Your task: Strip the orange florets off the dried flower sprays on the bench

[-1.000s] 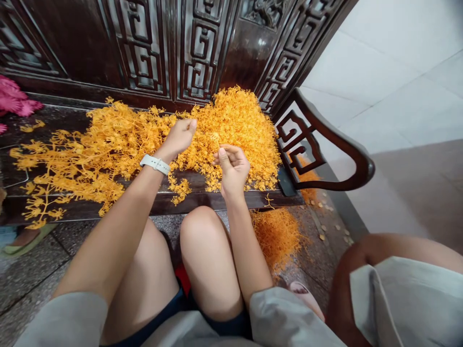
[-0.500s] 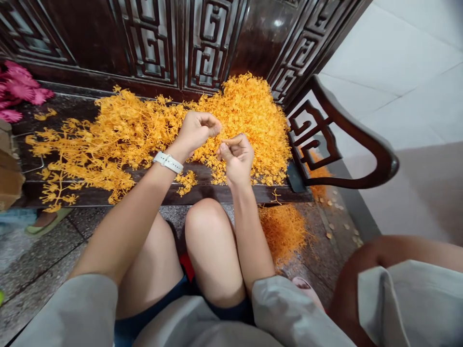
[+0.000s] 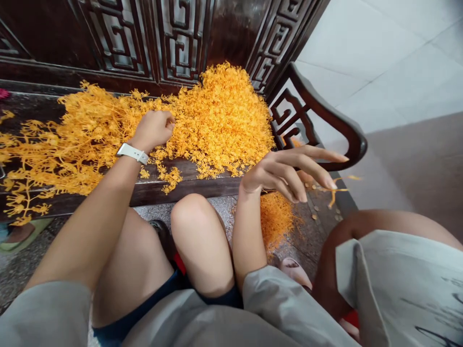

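My left hand (image 3: 155, 129), with a pale watch strap at the wrist, is closed above the middle of the orange plastic flower pieces. Its fingertips are curled away, so I cannot make out what they hold. My right hand (image 3: 285, 171) is stretched out past the bench's front edge, fingers spread. Just beyond its fingertips an orange stem (image 3: 338, 188) hangs in the air, apparently loose. A tall heap of small orange flower pieces (image 3: 231, 115) lies at the right of the bench, and longer branched orange sprays (image 3: 75, 140) spread over the left.
The dark wooden bench (image 3: 191, 185) has a carved back and a curved armrest (image 3: 325, 115). On the floor below lies a pile of orange stems (image 3: 277, 217). Another person's leg (image 3: 390, 224) is close on my right. A green slipper (image 3: 27, 236) shows at the left.
My right hand has swung right and opened, and the orange stem has come away from it. My left hand has moved left, apart from the right. The view has shifted rightward.
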{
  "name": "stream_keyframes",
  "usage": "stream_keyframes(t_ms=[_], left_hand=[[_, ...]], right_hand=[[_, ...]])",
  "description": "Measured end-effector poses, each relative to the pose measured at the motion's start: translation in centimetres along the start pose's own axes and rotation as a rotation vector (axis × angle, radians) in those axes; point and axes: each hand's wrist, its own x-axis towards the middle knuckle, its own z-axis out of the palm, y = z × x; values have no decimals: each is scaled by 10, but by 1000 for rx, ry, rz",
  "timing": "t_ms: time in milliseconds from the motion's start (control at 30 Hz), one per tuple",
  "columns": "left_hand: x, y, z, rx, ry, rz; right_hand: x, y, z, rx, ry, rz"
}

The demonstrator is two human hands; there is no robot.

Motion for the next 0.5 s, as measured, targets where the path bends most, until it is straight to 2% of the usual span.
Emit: stream_keyframes(t_ms=[33, 100, 167, 233, 267, 333, 367, 433, 500], left_hand=[[1, 1, -5, 63, -11, -12], [4, -1, -15, 193, -14, -56], [4, -9, -27, 287, 1, -136], [2, -19, -38, 350, 6, -218], [0, -25, -43, 375, 6, -255], [-4, -39, -50, 407, 5, -325], [-5, -46, -53, 417, 0, -358], [-7, -63, -54, 428, -17, -422], [-6, -81, -52, 412, -29, -460]], right_hand=[[0, -2, 3, -28, -25, -51], [-1, -11, 10, -230, 60, -30], [-1, -25, 15, -509, 221, 174], [0, -37, 15, -700, 319, 378], [0, -40, 14, -749, 335, 440], [-2, -38, 10, -866, 423, 467], [-4, -34, 7, -976, 524, 473], [-11, -23, 0, -1285, 817, 522], [-21, -14, -10, -1569, 1100, 624]])
